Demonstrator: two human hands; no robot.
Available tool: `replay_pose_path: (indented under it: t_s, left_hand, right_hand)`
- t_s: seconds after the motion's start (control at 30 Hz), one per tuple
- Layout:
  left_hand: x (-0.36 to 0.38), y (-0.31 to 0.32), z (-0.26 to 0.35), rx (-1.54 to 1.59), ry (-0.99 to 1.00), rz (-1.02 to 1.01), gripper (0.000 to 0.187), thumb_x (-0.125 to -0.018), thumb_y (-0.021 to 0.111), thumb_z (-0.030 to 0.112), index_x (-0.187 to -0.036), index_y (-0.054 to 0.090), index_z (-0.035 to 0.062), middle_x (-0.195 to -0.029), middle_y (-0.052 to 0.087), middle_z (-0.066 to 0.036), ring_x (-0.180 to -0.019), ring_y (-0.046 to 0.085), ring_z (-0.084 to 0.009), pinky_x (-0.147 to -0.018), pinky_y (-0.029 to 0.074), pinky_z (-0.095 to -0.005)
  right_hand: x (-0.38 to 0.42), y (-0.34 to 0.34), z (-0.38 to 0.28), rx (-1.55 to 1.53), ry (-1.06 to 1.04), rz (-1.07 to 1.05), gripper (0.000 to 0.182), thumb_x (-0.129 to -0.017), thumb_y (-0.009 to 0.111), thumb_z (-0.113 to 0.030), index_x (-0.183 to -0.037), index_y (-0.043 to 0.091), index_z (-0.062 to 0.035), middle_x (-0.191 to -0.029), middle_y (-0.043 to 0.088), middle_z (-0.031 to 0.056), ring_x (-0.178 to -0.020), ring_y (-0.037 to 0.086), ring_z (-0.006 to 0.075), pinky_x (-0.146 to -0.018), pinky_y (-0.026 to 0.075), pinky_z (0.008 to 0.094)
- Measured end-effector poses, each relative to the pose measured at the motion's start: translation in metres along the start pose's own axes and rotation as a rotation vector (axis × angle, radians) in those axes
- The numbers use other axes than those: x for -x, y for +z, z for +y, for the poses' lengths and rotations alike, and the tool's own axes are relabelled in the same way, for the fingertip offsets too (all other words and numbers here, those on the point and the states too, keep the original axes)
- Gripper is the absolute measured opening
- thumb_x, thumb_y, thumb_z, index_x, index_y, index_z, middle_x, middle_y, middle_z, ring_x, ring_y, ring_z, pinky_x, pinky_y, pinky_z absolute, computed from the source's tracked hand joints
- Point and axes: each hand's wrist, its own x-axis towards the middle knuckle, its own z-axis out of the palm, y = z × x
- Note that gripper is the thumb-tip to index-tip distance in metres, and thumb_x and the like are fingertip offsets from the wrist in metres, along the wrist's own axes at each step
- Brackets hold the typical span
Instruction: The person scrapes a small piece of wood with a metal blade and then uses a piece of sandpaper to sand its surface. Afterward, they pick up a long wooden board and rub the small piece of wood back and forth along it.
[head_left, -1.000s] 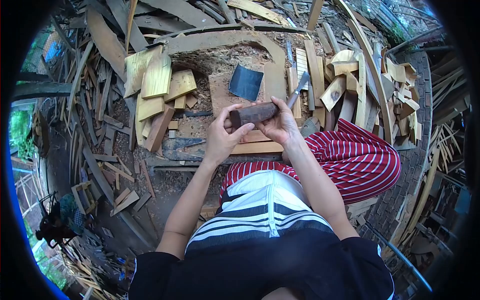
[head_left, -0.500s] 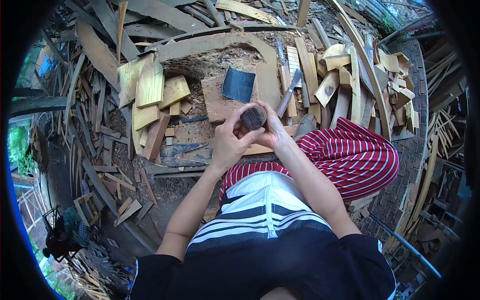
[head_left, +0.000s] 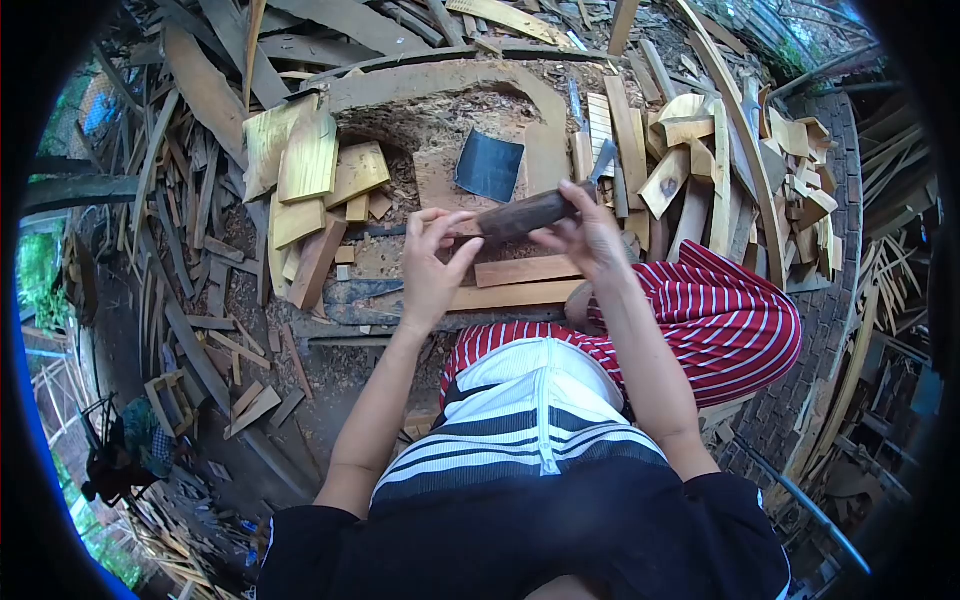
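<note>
A dark brown, rounded length of wood (head_left: 525, 216) lies sideways in the air between my two hands. My left hand (head_left: 437, 258) pinches its narrower, redder left end between thumb and fingers. At the thicker right end, my right hand (head_left: 590, 235) grips it with the fingers curled over the tip. Just beyond the wood rests a dark, slightly curled sheet that looks like sandpaper (head_left: 489, 166). A blade (head_left: 603, 158) shows past my right hand; its handle is mostly hidden. Below the held piece lies a reddish wooden strip (head_left: 525, 270).
Yellowish wood blocks (head_left: 310, 165) are stacked on the left of the hollowed wooden work surface (head_left: 545, 150). Carved offcuts (head_left: 690, 130) pile up on the right, beside a long curved plank (head_left: 735, 110). Crossed legs in striped trousers (head_left: 710, 320) sit close to the near edge.
The wood has turned from end-on to sideways. My hands, formerly close together around it, have moved apart to its two ends. The view has shifted slightly.
</note>
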Motion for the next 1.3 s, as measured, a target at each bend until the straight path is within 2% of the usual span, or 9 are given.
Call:
replay_pose_path:
  t_s: [0.03, 0.2, 0.3, 0.53, 0.63, 0.67, 0.8, 1.2, 1.3]
  left_hand:
    - [0.001, -0.005, -0.006, -0.004, -0.050, -0.013, 0.036, -0.078, 0.074, 0.012, -0.113, 0.063, 0.0100, -0.108, 0.050, -0.008, -0.092, 0.059, -0.0179, -0.078, 0.053, -0.0291]
    - [-0.008, -0.016, -0.030, 0.066, -0.210, -0.073, 0.034, -0.083, 0.068, 0.012, -0.117, 0.061, 0.0079, -0.103, 0.053, -0.009, -0.084, 0.060, -0.0159, -0.073, 0.053, -0.0274]
    - [-0.025, -0.004, -0.037, 0.053, -0.183, -0.057, 0.038, -0.087, 0.066, 0.015, -0.124, 0.058, 0.0101, -0.106, 0.054, -0.007, -0.090, 0.058, -0.0147, -0.077, 0.050, -0.0268]
    - [-0.080, 0.033, -0.063, -0.401, 0.028, 0.199, 0.068, -0.078, 0.074, 0.035, -0.135, 0.042, 0.0130, -0.119, 0.046, -0.015, -0.106, 0.053, -0.0270, -0.083, 0.049, -0.0378]
    - [-0.097, 0.041, -0.070, -0.449, -0.056, 0.161, 0.055, -0.077, 0.074, 0.031, -0.123, 0.053, 0.0109, -0.113, 0.052, -0.014, -0.100, 0.057, -0.0273, -0.080, 0.049, -0.0379]
    - [-0.103, 0.039, -0.072, -0.347, -0.140, 0.089, 0.034, -0.077, 0.074, 0.026, -0.103, 0.064, 0.0080, -0.095, 0.062, -0.010, -0.086, 0.062, -0.0255, -0.074, 0.050, -0.0372]
    - [-0.105, 0.032, -0.085, -0.244, -0.157, 0.275, 0.024, -0.081, 0.071, 0.020, -0.095, 0.067, 0.0014, -0.072, 0.066, -0.006, -0.064, 0.061, -0.0134, -0.064, 0.049, -0.0278]
    - [-0.079, 0.015, -0.110, -0.230, -0.206, 0.363, 0.034, -0.084, 0.068, 0.026, -0.106, 0.065, -0.0005, -0.084, 0.069, -0.011, -0.074, 0.064, -0.0186, -0.071, 0.050, -0.0322]
    - [-0.078, 0.014, -0.123, -0.220, -0.135, 0.325, 0.035, -0.085, 0.068, 0.026, -0.106, 0.064, -0.0018, -0.086, 0.069, -0.012, -0.076, 0.063, -0.0178, -0.071, 0.050, -0.0318]
  right_hand:
    - [0.008, 0.006, -0.014, 0.249, -0.220, 0.018, 0.039, -0.083, 0.072, -0.022, -0.107, 0.050, -0.0015, -0.092, 0.061, 0.0116, -0.079, 0.068, 0.0250, -0.066, 0.062, 0.0372]
    - [0.017, 0.013, -0.023, 0.965, -0.861, 0.115, 0.035, -0.078, 0.077, -0.024, -0.099, 0.059, -0.0024, -0.082, 0.068, 0.0097, -0.074, 0.069, 0.0176, -0.066, 0.056, 0.0315]
    - [0.007, 0.013, 0.005, 1.228, -0.877, -0.081, 0.034, -0.075, 0.078, -0.022, -0.099, 0.061, -0.0038, -0.082, 0.068, 0.0095, -0.073, 0.069, 0.0209, -0.067, 0.054, 0.0318]
    - [0.025, 0.024, -0.008, 1.088, -0.935, -0.030, 0.034, -0.074, 0.079, -0.022, -0.100, 0.064, -0.0063, -0.083, 0.068, 0.0125, -0.076, 0.069, 0.0233, -0.067, 0.053, 0.0332]
    - [0.011, 0.013, 0.004, 1.215, -0.875, -0.064, 0.034, -0.075, 0.078, -0.022, -0.101, 0.064, -0.0062, -0.083, 0.068, 0.0121, -0.077, 0.068, 0.0251, -0.070, 0.053, 0.0344]
    - [0.009, 0.007, 0.004, 1.146, -0.788, -0.086, 0.034, -0.075, 0.077, -0.021, -0.102, 0.063, -0.0056, -0.085, 0.068, 0.0121, -0.081, 0.067, 0.0266, -0.074, 0.052, 0.0353]
    - [0.007, -0.006, -0.003, 1.178, -0.760, -0.215, 0.035, -0.076, 0.076, -0.019, -0.104, 0.062, -0.0052, -0.089, 0.067, 0.0125, -0.083, 0.067, 0.0264, -0.075, 0.052, 0.0346]
    - [-0.007, -0.003, 0.009, 1.167, -0.661, -0.237, 0.037, -0.075, 0.075, -0.016, -0.107, 0.061, -0.0059, -0.095, 0.067, 0.0105, -0.087, 0.066, 0.0216, -0.078, 0.051, 0.0338]
    - [-0.009, 0.000, -0.004, 1.191, -0.672, -0.172, 0.034, -0.071, 0.075, -0.019, -0.099, 0.061, -0.0083, -0.086, 0.066, 0.0141, -0.082, 0.066, 0.0296, -0.076, 0.051, 0.0375]
